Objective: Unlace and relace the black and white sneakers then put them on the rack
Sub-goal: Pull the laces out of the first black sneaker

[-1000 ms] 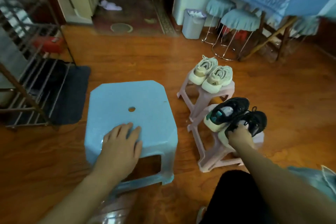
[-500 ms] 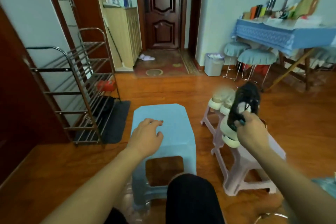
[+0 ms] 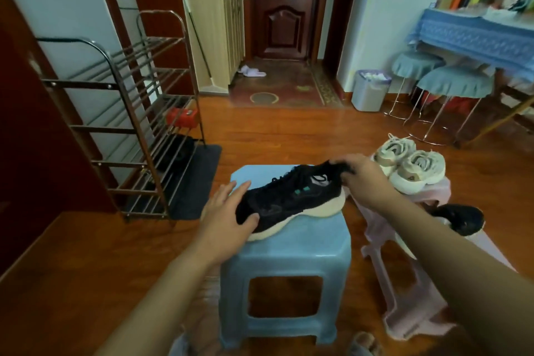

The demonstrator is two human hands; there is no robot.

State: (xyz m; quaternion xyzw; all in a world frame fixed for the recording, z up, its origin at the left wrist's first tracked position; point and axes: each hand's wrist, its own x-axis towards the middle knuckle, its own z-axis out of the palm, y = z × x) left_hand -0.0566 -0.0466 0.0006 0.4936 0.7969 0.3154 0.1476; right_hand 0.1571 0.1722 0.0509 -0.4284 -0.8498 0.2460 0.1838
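Sneaker (image 3: 291,199), black with a white sole, lies across the top of the blue stool (image 3: 284,254), toe at the stool's left edge and heel toward its right edge. The left hand (image 3: 228,217) rests on the toe with fingers straight and spread, thumb pressed against the black upper. The right hand (image 3: 362,175) pinches the heel collar, fingers curled over it. Its mate, the other black sneaker (image 3: 459,218) (partly hidden behind the right forearm), sits on the near pink stool (image 3: 404,292). Just beyond, a pair of cream sneakers (image 3: 410,166) rests on another pink stool. A metal shoe rack (image 3: 138,124) stands at the left wall.
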